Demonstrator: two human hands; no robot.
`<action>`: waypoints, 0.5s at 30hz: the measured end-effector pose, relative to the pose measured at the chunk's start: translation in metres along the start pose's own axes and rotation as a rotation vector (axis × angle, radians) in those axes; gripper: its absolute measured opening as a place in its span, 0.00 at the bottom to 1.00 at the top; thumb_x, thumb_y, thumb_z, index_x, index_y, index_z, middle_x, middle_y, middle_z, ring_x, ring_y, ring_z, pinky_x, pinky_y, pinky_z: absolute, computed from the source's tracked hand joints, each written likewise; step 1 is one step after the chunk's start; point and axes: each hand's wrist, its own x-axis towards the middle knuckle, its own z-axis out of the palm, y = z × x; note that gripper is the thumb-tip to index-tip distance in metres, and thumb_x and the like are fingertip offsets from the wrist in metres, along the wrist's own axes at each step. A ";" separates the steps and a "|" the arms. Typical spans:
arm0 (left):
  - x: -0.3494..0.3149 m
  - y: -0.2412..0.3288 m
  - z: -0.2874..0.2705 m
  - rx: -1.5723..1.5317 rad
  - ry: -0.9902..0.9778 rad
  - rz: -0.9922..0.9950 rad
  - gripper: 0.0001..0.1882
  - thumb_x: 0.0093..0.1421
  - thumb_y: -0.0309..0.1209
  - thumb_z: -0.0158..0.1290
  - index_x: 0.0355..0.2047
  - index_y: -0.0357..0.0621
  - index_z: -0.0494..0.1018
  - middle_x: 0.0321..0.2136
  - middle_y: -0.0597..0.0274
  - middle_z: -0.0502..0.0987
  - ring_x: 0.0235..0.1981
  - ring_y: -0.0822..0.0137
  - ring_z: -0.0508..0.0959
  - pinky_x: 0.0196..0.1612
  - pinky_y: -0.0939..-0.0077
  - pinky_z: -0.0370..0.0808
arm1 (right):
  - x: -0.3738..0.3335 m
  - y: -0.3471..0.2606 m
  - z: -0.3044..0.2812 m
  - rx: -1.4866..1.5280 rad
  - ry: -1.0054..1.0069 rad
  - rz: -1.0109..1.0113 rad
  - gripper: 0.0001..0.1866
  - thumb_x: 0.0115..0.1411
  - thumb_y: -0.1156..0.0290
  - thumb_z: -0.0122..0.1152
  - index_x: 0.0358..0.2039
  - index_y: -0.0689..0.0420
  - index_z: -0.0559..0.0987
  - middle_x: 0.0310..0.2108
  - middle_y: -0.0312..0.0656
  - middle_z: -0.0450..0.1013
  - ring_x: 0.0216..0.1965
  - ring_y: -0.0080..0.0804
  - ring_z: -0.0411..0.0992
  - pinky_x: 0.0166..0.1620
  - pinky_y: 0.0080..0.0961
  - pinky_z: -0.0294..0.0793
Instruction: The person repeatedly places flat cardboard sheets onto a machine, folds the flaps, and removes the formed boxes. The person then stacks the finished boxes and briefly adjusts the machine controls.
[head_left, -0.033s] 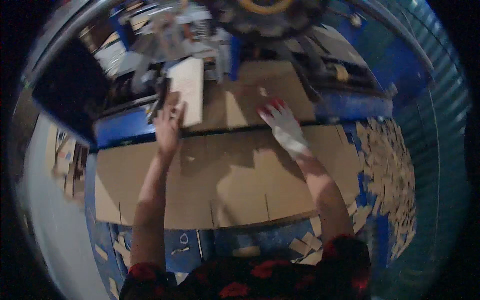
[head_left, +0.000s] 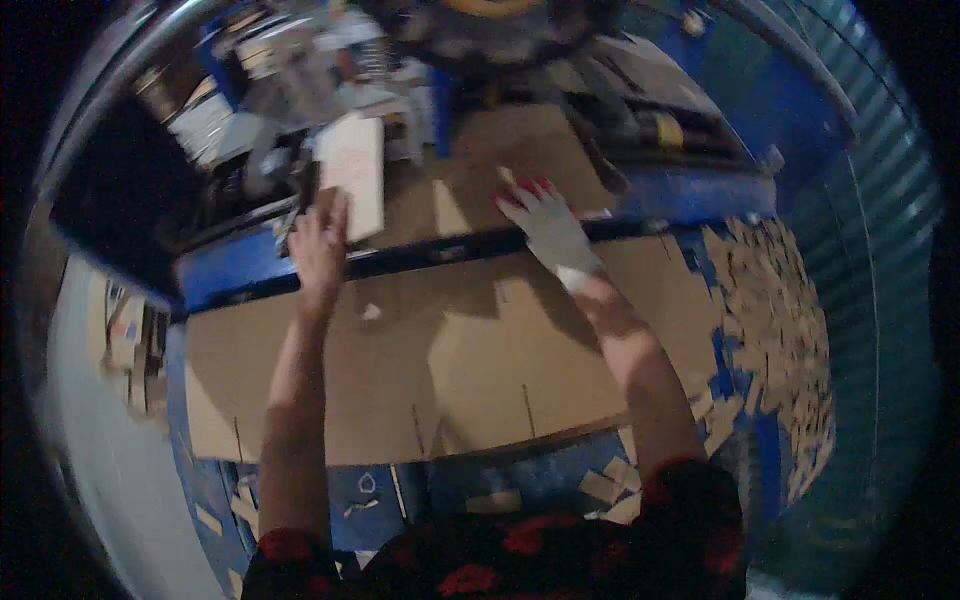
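Note:
My bare left hand point(head_left: 320, 245) rests at the lower left edge of a white rectangular board point(head_left: 352, 175) with faint reddish print, its fingers stretched out. On my right hand point(head_left: 545, 225) is a white glove with red fingertips. It lies with fingers spread on a brown cardboard piece point(head_left: 480, 215) that extends back under the machine; the board lies at this piece's left side. Closer to me, a wide cardboard sheet point(head_left: 470, 370) with several slits in its near edge lies below both forearms. Motion blur hides fine detail at the fingers.
A blue machine bar point(head_left: 240, 275) runs between the two cardboard pieces. Overhead hangs a large dark wheel point(head_left: 490, 35). Many cardboard scraps point(head_left: 770, 340) are heaped at the right, with more on the blue surface near me. A dark panel point(head_left: 125, 190) stands at left.
The view has shifted slightly. Both hands, the white board and the far cardboard piece have moved a little away from the near sheet, so more of the blue bar shows.

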 end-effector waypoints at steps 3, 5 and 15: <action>0.062 0.003 0.020 -0.181 -0.012 -0.155 0.26 0.60 0.30 0.44 0.60 0.51 0.59 0.42 0.46 0.70 0.42 0.44 0.72 0.42 0.54 0.71 | 0.055 0.025 0.016 -0.086 -0.127 0.064 0.31 0.49 0.77 0.53 0.56 0.47 0.67 0.57 0.43 0.63 0.58 0.47 0.61 0.58 0.45 0.62; 0.078 0.007 0.020 -0.438 0.075 -0.106 0.26 0.60 0.29 0.46 0.60 0.49 0.59 0.46 0.44 0.69 0.45 0.43 0.72 0.45 0.57 0.71 | 0.068 0.033 0.012 -0.044 -0.053 0.129 0.31 0.49 0.77 0.53 0.57 0.47 0.67 0.56 0.43 0.64 0.56 0.48 0.63 0.57 0.43 0.63; -0.221 -0.193 -0.034 0.189 0.003 -0.554 0.26 0.62 0.46 0.48 0.49 0.34 0.71 0.51 0.45 0.71 0.52 0.52 0.70 0.55 0.61 0.66 | -0.148 0.152 -0.040 -0.464 -0.001 0.972 0.39 0.51 0.49 0.61 0.58 0.56 0.63 0.54 0.54 0.66 0.52 0.48 0.67 0.56 0.38 0.62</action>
